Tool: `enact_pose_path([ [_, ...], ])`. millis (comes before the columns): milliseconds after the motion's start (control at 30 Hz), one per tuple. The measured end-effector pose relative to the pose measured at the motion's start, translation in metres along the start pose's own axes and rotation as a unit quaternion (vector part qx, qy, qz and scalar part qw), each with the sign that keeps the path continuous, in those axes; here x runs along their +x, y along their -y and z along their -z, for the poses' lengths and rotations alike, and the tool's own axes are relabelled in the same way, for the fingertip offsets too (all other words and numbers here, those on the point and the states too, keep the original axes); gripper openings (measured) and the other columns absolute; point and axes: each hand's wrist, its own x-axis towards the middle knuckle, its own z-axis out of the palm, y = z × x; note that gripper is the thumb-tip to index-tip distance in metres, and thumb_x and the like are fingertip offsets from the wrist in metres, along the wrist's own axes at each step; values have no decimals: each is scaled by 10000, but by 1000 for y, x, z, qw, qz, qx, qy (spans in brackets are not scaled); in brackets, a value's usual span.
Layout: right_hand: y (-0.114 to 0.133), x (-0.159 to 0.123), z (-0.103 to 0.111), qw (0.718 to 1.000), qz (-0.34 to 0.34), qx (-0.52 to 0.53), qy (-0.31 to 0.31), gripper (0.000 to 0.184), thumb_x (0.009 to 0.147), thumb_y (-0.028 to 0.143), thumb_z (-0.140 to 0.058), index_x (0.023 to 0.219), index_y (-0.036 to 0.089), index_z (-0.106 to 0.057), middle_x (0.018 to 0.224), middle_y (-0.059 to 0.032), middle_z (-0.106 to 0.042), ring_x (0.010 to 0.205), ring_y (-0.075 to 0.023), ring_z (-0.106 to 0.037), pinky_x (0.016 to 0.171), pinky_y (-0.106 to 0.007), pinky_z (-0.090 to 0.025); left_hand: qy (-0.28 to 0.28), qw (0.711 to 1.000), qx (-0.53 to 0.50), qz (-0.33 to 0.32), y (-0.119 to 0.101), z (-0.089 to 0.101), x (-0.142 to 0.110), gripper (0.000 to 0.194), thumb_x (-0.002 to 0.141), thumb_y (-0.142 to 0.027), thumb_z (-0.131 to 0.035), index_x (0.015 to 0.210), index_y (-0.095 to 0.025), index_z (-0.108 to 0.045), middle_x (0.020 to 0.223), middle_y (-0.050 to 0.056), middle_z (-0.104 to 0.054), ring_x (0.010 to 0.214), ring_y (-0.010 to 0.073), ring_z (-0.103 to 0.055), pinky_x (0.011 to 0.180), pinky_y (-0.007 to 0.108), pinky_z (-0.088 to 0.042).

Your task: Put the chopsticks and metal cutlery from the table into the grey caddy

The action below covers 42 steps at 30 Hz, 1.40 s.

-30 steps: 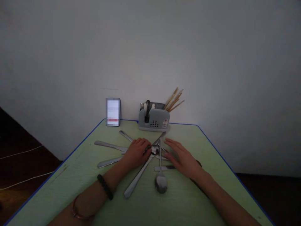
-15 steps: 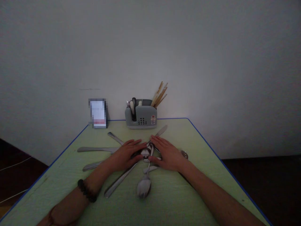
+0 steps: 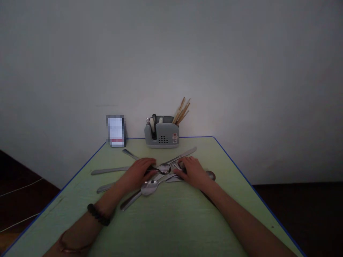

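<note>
A loose pile of metal cutlery lies across the table under both hands. Palm down on its left side, my left hand [image 3: 139, 173] has thumb and fingers apart. A small spoon [image 3: 164, 168] shows its bowl just beyond those fingertips. My right hand [image 3: 193, 173] rests over the right side, fingers slightly bent and thumb apart, covering some pieces. Between the hands and nearer me lies a larger spoon [image 3: 149, 187]. A table knife [image 3: 187, 152] points to the far right. Other handles [image 3: 108, 170] stick out leftward, and a round spoon bowl [image 3: 211, 175] peeks out beside my right wrist.
A grey cutlery holder [image 3: 162, 137] stands at the table's back edge, with chopsticks [image 3: 182, 111] and other utensils in it. Left of it, a phone-like screen [image 3: 116, 131] is propped up. The green table [image 3: 166, 228] has blue edging and meets the wall [image 3: 227, 71].
My hands have drawn slightly apart and their fingers have bent more. The large spoon's bowl has swung left and away from me. The far knife has shifted to the right.
</note>
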Motion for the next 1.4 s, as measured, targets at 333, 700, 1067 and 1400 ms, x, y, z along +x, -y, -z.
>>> enact_pose_path([
  [333,-4,-3,-2,998,49,31,-22,497,881,466,-474,1247,130,-491,1369,-178,-443,1253,-273,-418,1018,-434,-366,33,998,-36,27,9,14,-3,230,856,-403,-568,877,-175,-592,894,51,-599,845,198,-519,770,318,-421],
  [700,5,-6,0,999,17,-25,-39,462,839,486,-529,1171,167,-570,1139,-142,-557,1100,-302,-468,969,-483,-376,23,1000,-16,14,4,10,-2,284,859,-431,-563,1046,-221,-603,1029,52,-610,967,221,-521,866,365,-383],
  [1067,2,-3,0,999,-20,-24,-15,360,870,470,-501,1050,174,-598,997,-124,-571,929,-256,-521,828,-392,-432,58,992,-82,71,16,12,-1,222,833,-377,-563,907,-173,-605,881,51,-619,812,192,-550,741,311,-444],
  [1400,0,-4,-1,999,6,-5,-46,282,878,441,-516,952,188,-617,921,-100,-607,866,-235,-539,755,-349,-444,46,963,-217,156,14,12,6,141,731,-280,-601,794,-157,-627,722,8,-644,666,151,-578,608,250,-455],
])
